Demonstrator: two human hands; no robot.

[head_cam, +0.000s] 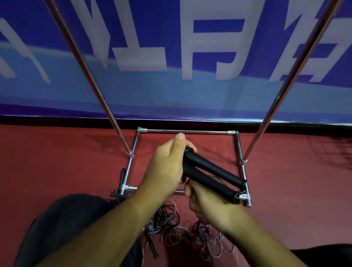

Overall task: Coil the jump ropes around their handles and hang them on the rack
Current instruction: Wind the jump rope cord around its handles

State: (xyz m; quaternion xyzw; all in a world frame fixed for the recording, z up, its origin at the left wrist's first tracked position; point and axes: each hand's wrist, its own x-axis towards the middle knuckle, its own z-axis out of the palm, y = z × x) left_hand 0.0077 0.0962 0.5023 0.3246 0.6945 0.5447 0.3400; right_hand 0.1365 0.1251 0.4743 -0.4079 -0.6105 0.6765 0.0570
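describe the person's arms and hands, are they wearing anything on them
The left arm and right arm are bare to the frame's edge, with no sleeves in view. The left hand and right hand wear no gloves; no watch, rings or bands show.

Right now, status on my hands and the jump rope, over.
Left hand grips handles at one end. Right hand holds them from below. Loose ropes piled on floor by rack.
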